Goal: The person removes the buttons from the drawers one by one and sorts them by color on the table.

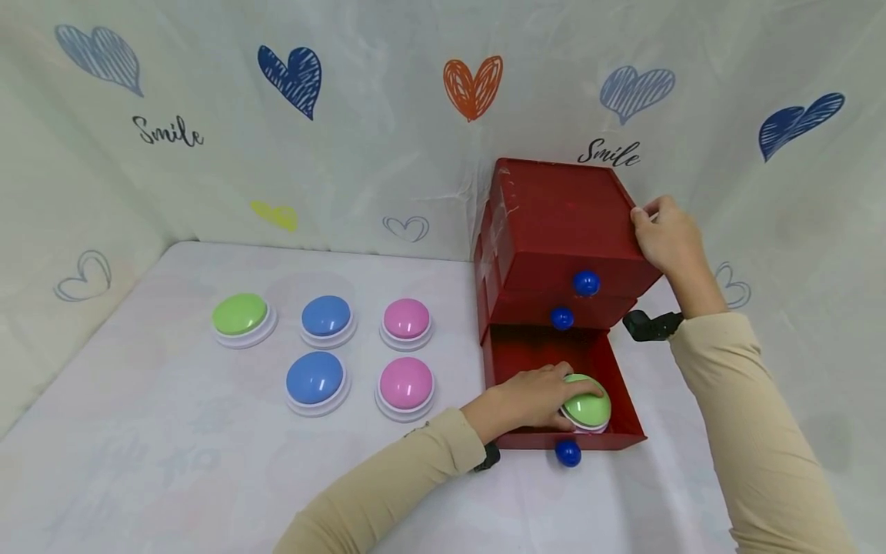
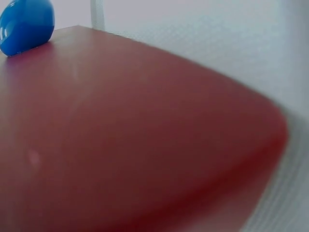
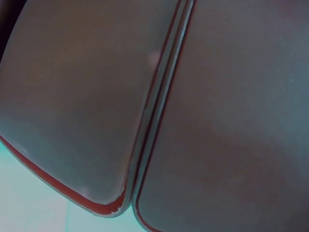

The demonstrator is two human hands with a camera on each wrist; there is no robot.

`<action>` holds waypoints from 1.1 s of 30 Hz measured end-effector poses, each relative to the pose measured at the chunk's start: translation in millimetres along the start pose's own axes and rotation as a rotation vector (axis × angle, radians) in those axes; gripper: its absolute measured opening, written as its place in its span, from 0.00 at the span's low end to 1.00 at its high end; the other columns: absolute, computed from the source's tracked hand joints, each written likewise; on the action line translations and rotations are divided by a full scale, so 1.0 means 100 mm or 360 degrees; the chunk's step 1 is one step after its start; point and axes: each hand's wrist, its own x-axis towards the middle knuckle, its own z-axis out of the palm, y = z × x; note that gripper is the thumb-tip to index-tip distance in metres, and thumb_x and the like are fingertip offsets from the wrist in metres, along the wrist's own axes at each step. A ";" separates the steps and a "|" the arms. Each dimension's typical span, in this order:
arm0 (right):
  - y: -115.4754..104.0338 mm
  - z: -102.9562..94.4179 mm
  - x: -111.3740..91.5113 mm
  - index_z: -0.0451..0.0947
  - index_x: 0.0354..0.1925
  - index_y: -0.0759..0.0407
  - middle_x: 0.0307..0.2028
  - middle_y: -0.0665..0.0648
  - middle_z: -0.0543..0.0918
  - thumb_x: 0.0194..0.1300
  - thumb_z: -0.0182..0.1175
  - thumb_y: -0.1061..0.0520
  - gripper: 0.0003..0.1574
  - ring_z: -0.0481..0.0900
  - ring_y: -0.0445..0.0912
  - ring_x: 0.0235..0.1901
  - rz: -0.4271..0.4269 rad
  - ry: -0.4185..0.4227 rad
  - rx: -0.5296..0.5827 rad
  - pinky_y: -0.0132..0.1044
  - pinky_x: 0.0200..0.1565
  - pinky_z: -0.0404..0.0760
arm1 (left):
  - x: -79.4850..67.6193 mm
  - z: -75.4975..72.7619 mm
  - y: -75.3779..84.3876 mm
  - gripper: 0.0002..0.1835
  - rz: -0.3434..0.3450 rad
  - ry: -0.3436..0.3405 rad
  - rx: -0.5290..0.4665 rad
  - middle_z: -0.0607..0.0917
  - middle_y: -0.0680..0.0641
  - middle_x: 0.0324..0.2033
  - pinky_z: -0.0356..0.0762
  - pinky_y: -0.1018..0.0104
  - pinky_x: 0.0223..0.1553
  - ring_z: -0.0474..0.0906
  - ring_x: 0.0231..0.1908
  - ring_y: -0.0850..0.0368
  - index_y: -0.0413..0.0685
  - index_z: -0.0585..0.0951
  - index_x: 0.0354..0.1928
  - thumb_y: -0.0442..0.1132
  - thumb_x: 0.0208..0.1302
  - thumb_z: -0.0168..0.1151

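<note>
A red drawer cabinet point(image 1: 564, 211) stands at the back right, its bottom drawer point(image 1: 536, 346) pulled out. My left hand point(image 1: 536, 396) reaches into that drawer and grips a green push button point(image 1: 587, 404) with a white base, near the drawer's front right corner. My right hand point(image 1: 667, 238) holds the upper right edge of the cabinet, thumb near the top panel. A blue knob point(image 1: 567, 453) sits on the drawer's front; the left wrist view shows a blue knob point(image 2: 26, 26) above red panel. The cabinet's side panels point(image 3: 82, 106) fill the right wrist view; neither wrist view shows fingers.
Left of the cabinet, on the white-covered table point(image 1: 173, 462), stand another green button point(image 1: 239, 315), two blue buttons point(image 1: 327, 317) and two pink buttons point(image 1: 406, 319). A white curtain point(image 1: 388, 154) printed with hearts hangs close behind. Two upper drawers with blue knobs point(image 1: 586, 283) are shut.
</note>
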 end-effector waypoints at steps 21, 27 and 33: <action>0.01 -0.01 0.00 0.60 0.58 0.70 0.43 0.71 0.72 0.72 0.32 0.43 0.34 0.74 0.60 0.39 -0.0007 0.0020 -0.0004 0.44 0.32 0.76 | 0.01 0.02 0.03 0.34 -0.0019 -0.0008 0.0047 0.70 0.56 0.56 0.77 0.72 0.40 0.65 0.53 0.64 0.78 0.61 0.63 0.57 0.55 0.62; 0.02 -0.01 -0.01 0.60 0.58 0.70 0.44 0.71 0.73 0.72 0.32 0.42 0.35 0.74 0.60 0.39 0.0000 0.0017 -0.0006 0.45 0.33 0.76 | 0.01 0.01 0.03 0.34 -0.0009 -0.0018 0.0073 0.70 0.56 0.55 0.77 0.72 0.40 0.66 0.53 0.64 0.78 0.61 0.63 0.57 0.55 0.62; 0.02 0.00 0.00 0.60 0.58 0.70 0.44 0.71 0.73 0.72 0.32 0.42 0.35 0.75 0.60 0.39 0.0007 0.0015 -0.0001 0.44 0.33 0.77 | 0.01 0.01 0.04 0.34 -0.0006 -0.0013 0.0103 0.70 0.56 0.54 0.77 0.72 0.39 0.67 0.52 0.64 0.78 0.61 0.63 0.57 0.55 0.62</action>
